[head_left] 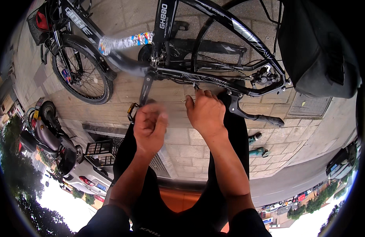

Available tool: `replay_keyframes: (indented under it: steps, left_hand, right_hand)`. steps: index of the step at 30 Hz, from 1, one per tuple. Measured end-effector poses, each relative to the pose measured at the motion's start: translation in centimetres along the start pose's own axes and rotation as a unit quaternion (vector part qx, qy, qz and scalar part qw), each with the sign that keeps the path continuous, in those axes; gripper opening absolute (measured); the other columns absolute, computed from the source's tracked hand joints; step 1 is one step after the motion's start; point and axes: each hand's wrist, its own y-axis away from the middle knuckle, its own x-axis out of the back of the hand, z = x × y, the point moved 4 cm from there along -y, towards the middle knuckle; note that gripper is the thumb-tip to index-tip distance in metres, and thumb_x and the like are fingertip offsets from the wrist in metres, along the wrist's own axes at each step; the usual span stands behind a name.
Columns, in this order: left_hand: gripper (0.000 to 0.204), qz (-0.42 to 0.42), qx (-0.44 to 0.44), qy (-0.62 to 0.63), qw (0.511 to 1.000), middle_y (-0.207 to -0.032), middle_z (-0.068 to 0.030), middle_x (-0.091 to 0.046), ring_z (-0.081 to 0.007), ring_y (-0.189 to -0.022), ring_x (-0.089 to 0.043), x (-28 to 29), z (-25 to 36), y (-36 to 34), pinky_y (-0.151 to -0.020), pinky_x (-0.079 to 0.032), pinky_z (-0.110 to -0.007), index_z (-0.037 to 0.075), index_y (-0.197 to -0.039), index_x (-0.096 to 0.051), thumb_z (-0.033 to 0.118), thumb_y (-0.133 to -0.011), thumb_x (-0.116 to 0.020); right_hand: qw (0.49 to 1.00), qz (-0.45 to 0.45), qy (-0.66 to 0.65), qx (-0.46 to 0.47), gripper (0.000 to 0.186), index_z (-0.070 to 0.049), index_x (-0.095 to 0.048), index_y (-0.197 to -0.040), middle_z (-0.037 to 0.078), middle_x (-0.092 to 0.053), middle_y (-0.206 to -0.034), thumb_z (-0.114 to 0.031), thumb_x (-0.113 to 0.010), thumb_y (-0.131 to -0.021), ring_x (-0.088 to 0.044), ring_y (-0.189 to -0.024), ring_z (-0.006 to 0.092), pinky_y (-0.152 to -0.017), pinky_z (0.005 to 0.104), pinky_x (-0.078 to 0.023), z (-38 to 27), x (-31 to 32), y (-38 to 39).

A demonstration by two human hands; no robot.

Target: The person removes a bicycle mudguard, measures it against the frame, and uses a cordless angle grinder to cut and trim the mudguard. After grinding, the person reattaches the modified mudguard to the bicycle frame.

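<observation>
Reaching at the bike (pixel 162 33) just ahead, right hand (pixel 206 112) hides its grip, left hand (pixel 150 125) curls apart, too blurred to read, kickstand (pixel 245 113) rightward of both likely propping the bike.

The paved ground (pixel 283 141) carries a black bicycle (pixel 162 33).

Before you: bicycle frame (pixel 163 23) in glossy black paint, smooth printed wrap (pixel 143 38), satin metal-looking crank arm (pixel 147 88), dull rubber front tyre (pixel 106 93), matt cloth-like bag (pixel 313 59), your matt cloth trousers (pixel 238 132), rough stone-like paving (pixel 279 154).
</observation>
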Motion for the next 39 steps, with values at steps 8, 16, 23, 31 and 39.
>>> replay_keyframes:
  steps: [8,16,23,31,39]
  left_hand:
    - [0.027,-0.069,-0.116,-0.057,0.989,-0.101,0.0019,-0.071,-0.0032,-0.073,-0.059,-3.0,-8.0,2.1,-0.057,-0.039,-0.022,0.006,-0.121,-0.061,0.004,-0.098,-0.072]
    - [0.032,-0.168,-0.042,-0.297,0.939,-0.118,-0.0123,-0.071,-0.0321,-0.086,-0.073,1.8,-11.5,5.0,-0.079,-0.058,-0.043,0.007,-0.122,-0.060,0.024,-0.097,-0.069]
    - [0.029,-0.345,-0.102,-0.360,0.861,-0.118,-0.0161,-0.067,-0.0360,-0.108,-0.070,-2.5,-7.6,7.2,-0.088,-0.057,-0.050,0.002,-0.116,-0.062,0.024,-0.097,-0.063]
    - [0.026,-0.325,-0.282,-0.356,0.830,-0.106,-0.0153,-0.070,-0.0330,-0.099,-0.073,-5.4,-4.1,8.1,-0.076,-0.060,-0.046,-0.001,-0.112,-0.064,0.017,-0.092,-0.065]
    - [0.025,-0.348,-0.431,-0.311,0.772,-0.098,-0.0129,-0.064,-0.0307,-0.091,-0.070,-9.4,-2.9,9.9,-0.073,-0.057,-0.041,0.001,-0.103,-0.060,0.012,-0.083,-0.071]
  right_hand:
    - [0.996,0.019,0.029,-0.084,0.034,-0.002,-0.072,-0.097,0.020,-0.075,-0.096,-0.035,-0.067,-0.098,-0.073,-0.092,0.0417,-0.082,0.0496,-0.059,0.9,-2.6,4.2]
    - [0.988,0.054,-0.073,-0.127,0.050,0.001,-0.066,-0.132,0.026,-0.074,-0.117,-0.038,-0.064,-0.100,-0.071,-0.108,0.0456,-0.094,0.0499,-0.057,4.6,-11.7,6.6]
    - [0.981,0.167,-0.096,-0.014,0.052,0.002,-0.062,-0.141,0.032,-0.064,-0.133,-0.030,-0.067,-0.101,-0.065,-0.119,0.0485,-0.102,0.0496,-0.053,7.6,-14.7,-0.2]
    - [0.920,0.195,-0.337,0.042,0.025,-0.001,-0.075,-0.108,0.014,-0.065,-0.109,-0.025,-0.074,-0.100,-0.060,-0.081,0.0209,-0.079,0.0323,-0.052,7.8,-18.0,-4.7]
    - [0.933,0.129,-0.336,0.019,0.037,-0.004,-0.076,-0.116,0.008,-0.076,-0.101,-0.038,-0.072,-0.101,-0.064,-0.095,0.0168,-0.091,0.0342,-0.051,9.3,-19.1,-8.4]
